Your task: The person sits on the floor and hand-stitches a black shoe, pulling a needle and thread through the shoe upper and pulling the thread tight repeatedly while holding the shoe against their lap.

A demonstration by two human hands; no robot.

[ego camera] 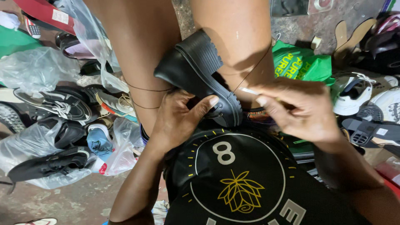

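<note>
A black chunky-soled shoe (196, 71) lies sole-up between my knees. My left hand (179, 118) grips it from below, thumb pressed on the sole edge. My right hand (298, 106) pinches a thin pale needle (250, 90) close to the shoe's toe end. A dark thread (254, 66) runs from the needle up across my right leg, and more thread loops across my left leg (143, 89).
Piles of shoes lie all around: a black and white sneaker (62, 104) and bagged black shoes (50, 162) on the left, a white shoe (352, 98) and sandals (366, 131) on the right. A green bag (300, 64) sits behind my right hand.
</note>
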